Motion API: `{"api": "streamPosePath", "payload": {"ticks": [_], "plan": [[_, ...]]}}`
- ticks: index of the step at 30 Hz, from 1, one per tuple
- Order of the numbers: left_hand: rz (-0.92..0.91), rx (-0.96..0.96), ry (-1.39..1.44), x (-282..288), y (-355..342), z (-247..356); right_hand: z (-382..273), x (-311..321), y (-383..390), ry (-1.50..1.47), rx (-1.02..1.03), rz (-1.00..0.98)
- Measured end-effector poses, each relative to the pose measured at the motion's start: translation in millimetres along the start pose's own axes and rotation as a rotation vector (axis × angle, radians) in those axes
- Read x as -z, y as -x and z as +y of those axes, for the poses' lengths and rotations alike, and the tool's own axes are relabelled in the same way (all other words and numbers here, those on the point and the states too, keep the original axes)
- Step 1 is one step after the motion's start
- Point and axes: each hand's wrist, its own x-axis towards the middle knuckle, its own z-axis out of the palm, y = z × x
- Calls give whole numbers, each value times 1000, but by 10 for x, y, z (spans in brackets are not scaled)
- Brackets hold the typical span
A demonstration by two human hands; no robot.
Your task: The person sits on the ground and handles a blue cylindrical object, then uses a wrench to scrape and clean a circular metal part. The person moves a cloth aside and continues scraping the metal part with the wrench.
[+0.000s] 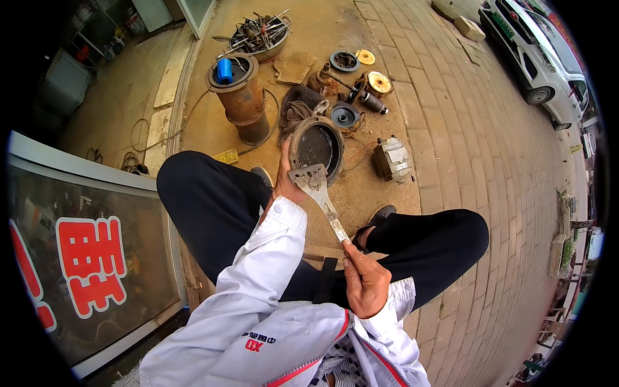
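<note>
In front of me, tilted toward me, is a round metal housing (294, 149) with a bolt-holed flange and a dark, wet-looking hollow. My left hand (284, 175) grips its left side, the fingers partly hidden behind the flange. A flat metal scraper (329, 210) runs diagonally, its broad worn blade over the lower edge of the housing; whether the blade touches it I cannot tell. The scraper's handle is in my right hand (367, 282), fingers wrapped round it. Behind the housing lies a dark crumpled rag (300, 107).
A rusty cylinder (244, 106) stands at the left, with a blue part (224, 71) on its top. Beyond it sits a basin of tools (278, 48). Motor parts (345, 115) and a grey metal box (393, 160) lie rightward. A glass door (97, 258) borders my left; a white car (538, 55) is parked far right.
</note>
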Motion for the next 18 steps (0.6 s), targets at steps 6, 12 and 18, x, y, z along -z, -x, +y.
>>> {"api": "streamPosePath", "payload": {"ticks": [6, 12, 18], "plan": [[118, -154, -234, 197, -28, -212, -186, -85, -497, 76, -206, -93], [25, -99, -41, 684, -191, -41, -144, -155, -202, -116, -199, -68], [61, -151, -285, -37, 57, -75, -76, -94, -1, -133, -100, -13]]}}
